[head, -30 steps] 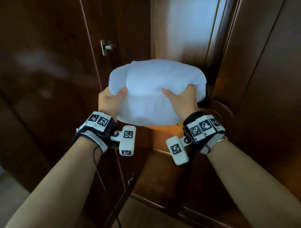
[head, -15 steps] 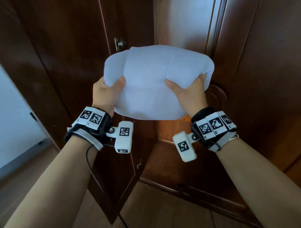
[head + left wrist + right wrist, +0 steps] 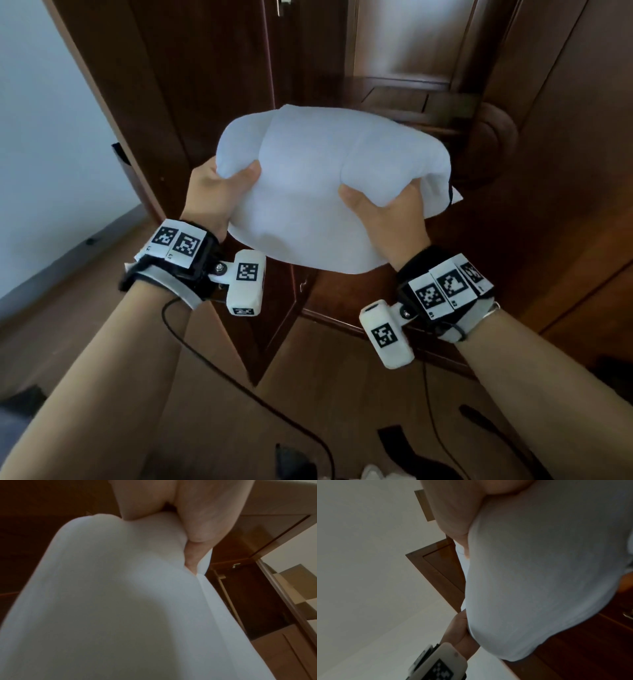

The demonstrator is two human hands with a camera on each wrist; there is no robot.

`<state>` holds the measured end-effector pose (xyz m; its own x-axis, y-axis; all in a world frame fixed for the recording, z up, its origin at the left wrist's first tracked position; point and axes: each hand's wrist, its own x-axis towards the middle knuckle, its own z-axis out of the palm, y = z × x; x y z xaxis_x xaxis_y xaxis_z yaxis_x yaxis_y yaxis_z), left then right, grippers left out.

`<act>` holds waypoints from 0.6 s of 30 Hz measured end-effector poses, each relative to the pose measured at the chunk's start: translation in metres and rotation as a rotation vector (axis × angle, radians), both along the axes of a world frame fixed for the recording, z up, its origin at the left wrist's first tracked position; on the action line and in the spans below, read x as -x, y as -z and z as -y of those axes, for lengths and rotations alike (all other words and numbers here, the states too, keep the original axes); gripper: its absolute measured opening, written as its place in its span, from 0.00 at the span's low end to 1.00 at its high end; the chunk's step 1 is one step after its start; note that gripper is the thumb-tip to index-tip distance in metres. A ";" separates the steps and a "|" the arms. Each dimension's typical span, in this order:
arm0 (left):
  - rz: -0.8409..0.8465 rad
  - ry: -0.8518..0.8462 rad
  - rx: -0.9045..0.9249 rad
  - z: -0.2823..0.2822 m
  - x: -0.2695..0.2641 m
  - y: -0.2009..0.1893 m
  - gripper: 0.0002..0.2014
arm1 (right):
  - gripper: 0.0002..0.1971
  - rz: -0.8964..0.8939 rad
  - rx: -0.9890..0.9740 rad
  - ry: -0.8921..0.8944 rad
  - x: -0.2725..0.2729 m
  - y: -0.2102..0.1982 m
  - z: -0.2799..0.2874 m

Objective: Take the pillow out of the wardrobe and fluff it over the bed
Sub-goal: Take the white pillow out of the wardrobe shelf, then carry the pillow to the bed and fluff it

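Observation:
A soft white pillow (image 3: 325, 178) hangs in the air in front of the dark wooden wardrobe (image 3: 394, 68). My left hand (image 3: 219, 195) grips its left near edge, thumb on top and fingers underneath. My right hand (image 3: 383, 212) grips its right near side in the same way. In the left wrist view the pillow (image 3: 120, 601) fills most of the picture under my palm (image 3: 197, 513). The right wrist view shows the pillow (image 3: 547, 568) bulging below my right palm (image 3: 453, 509), with my left hand (image 3: 460, 632) at its far end. No bed is in view.
An open wardrobe door (image 3: 144, 102) stands at the left, its lower edge just under my left wrist. A white wall (image 3: 44, 137) and wooden floor (image 3: 325, 394) lie to the left and below. A black cable (image 3: 239, 387) trails over the floor, with dark items near my feet.
Both hands have drawn the pillow out and away from the wardrobe, lower in the view. The camera has tilted down, so more floor and the left wall show.

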<state>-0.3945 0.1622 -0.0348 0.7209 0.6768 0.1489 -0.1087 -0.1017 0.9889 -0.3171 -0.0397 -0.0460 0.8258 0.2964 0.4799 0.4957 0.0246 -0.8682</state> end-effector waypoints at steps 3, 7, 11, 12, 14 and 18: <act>-0.097 0.008 0.013 -0.005 0.013 0.029 0.07 | 0.16 -0.056 0.037 -0.015 0.012 0.027 -0.004; -0.214 0.036 0.044 -0.001 0.014 0.067 0.11 | 0.17 -0.217 0.090 -0.016 0.015 0.063 0.005; -0.328 0.101 0.054 0.015 0.005 0.102 0.12 | 0.24 -0.344 0.219 0.068 0.012 0.104 0.024; -0.356 0.120 0.053 0.020 0.002 0.110 0.12 | 0.27 -0.387 0.239 0.091 0.011 0.113 0.031; -0.405 0.170 0.052 0.034 -0.008 0.124 0.10 | 0.29 -0.447 0.277 0.141 0.011 0.124 0.048; -0.464 0.299 0.045 0.071 -0.033 0.140 0.06 | 0.23 -0.550 0.294 0.242 0.009 0.137 0.091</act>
